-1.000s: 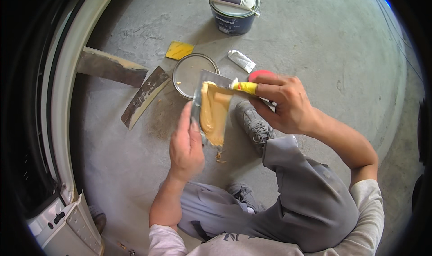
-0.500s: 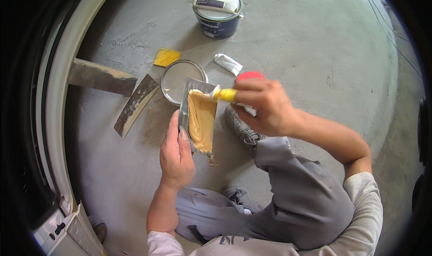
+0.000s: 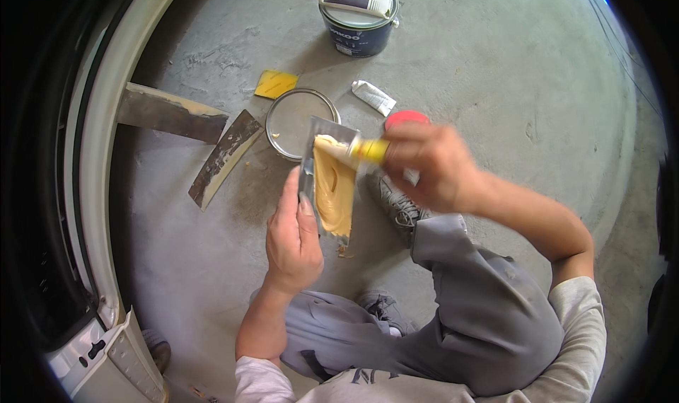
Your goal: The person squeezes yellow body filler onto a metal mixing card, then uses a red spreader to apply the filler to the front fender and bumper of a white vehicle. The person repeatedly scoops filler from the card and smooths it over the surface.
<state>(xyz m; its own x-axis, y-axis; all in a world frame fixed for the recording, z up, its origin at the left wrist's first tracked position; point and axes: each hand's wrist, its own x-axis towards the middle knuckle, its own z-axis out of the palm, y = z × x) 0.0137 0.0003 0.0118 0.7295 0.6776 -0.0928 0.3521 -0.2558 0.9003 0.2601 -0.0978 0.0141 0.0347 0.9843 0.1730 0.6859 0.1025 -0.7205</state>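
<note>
Head view: person over a bare concrete floor point(image 3: 495, 70), both hands occupied, hands near each other but apart. Left hand point(image 3: 293, 244) clamped on the side of a grey plate point(image 3: 327, 126), thumb on the near edge, fingers along the outer side. Plate sits in front of the person, held off the floor, long axis running away from them. Tan putty point(image 3: 334, 194) covers most of its face, ragged at the near end. Right hand point(image 3: 435, 166) blurred, but fingers closed on a yellow tool point(image 3: 371, 150); its pale tip is at the putty, far right corner of the plate. Can't tell the tool's exact kind. Beyond the plate, on the floor: round lid point(image 3: 303, 125) with a small tan dab, partly covered by the plate from here; yellow square point(image 3: 276, 84) just past it; white tube point(image 3: 373, 98) to the right; red disc point(image 3: 407, 118) just past the right hand. Farther out, dark bucket point(image 3: 359, 38), lidded, larger tube point(image 3: 353, 2) lying across the top. Left: two stained strips point(image 3: 225, 159), one angled, one reaching the white frame point(image 3: 134, 63); can't tell if they touch.
</note>
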